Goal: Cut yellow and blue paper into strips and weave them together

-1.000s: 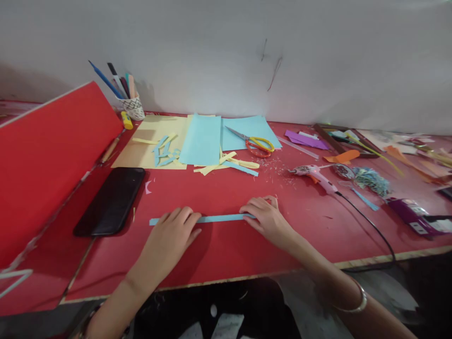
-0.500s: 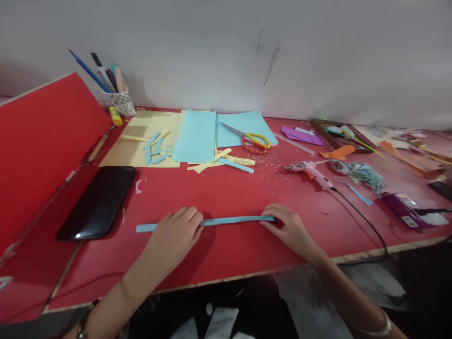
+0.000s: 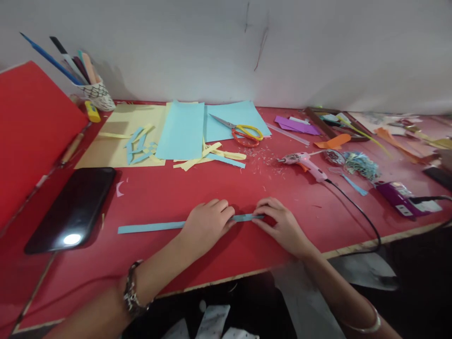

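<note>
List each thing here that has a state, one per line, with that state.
blue paper strip: flat on the table, pressed by both hands
left hand: palm down, fingers on the strip
right hand: fingertips on the strip's right end
scissors: lying on blue paper, blades shut
phone: flat, screen dark, glare spot on it
glue gun: lying on its side, cord attached
pen cup: upright, pens inside
</note>
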